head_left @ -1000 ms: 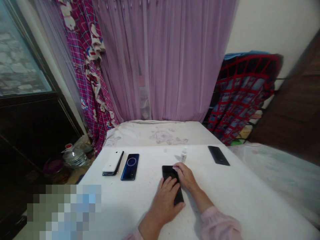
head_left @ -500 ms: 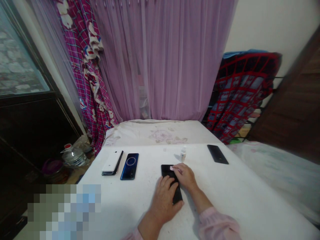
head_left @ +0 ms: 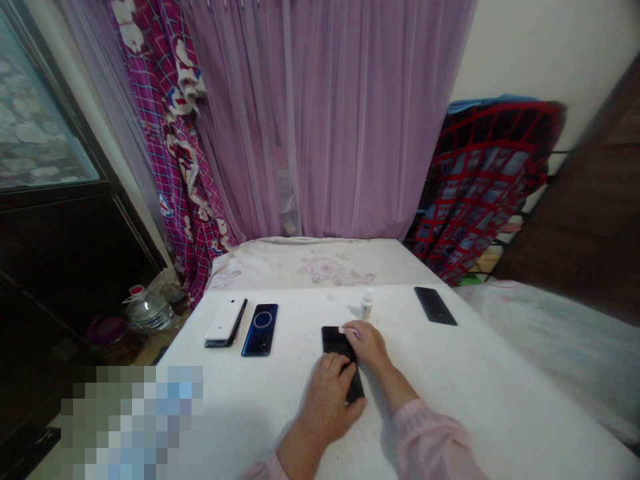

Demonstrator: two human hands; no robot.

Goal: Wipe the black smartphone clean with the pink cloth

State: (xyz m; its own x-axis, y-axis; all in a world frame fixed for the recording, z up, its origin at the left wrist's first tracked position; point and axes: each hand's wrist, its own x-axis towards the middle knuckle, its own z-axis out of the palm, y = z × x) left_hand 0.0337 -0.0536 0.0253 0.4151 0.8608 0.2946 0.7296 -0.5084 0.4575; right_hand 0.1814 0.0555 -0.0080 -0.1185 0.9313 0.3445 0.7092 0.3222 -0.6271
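A black phone (head_left: pixel 332 340) lies flat on the white-covered table. My left hand (head_left: pixel 329 403) spans its lower half, fingers over the left side and thumb at the bottom right corner, gripping it against the cloth. Over the phone's upper right edge, my right hand (head_left: pixel 369 345) is closed in a pinch on a small pale pink-white wad (head_left: pixel 342 329) that touches the screen; its exact kind is too small to make out. Just beyond the right hand stands a small white bottle (head_left: pixel 367 307), upright.
To the left lie a blue phone (head_left: pixel 260 330) and a white phone (head_left: pixel 226 320) stacked on a dark one. A dark phone (head_left: pixel 435 305) sits far right on the table (head_left: pixel 450 400). Purple curtains (head_left: pixel 350 133) hang behind; a water jug (head_left: pixel 147 308) stands left of the table.
My right hand has shifted slightly left and up along the phone's top with the wad. My left hand keeps its place on the phone.
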